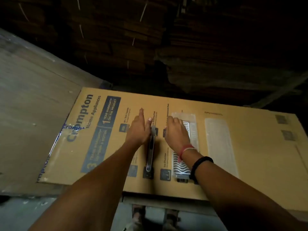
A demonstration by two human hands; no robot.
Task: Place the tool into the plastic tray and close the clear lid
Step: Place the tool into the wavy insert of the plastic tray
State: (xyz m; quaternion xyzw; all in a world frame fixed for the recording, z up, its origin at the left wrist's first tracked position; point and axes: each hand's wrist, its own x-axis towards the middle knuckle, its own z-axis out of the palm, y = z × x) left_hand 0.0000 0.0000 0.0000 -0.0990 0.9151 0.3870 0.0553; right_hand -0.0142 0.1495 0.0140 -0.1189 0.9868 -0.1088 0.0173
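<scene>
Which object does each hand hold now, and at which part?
Left hand lies open beside the head end of the metal tool; no closed grip shows. Right hand rests on the plastic tray, holding nothing visible.

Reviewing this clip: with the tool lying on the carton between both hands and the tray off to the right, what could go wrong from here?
The tool lies loose on the cardboard carton, with the left hand open beside it; a hurried grab could push it away. The right hand rests over the plastic tray, covering where the tool probably goes. The clear lid lies flat and faint in dim light, easily misaligned.
</scene>
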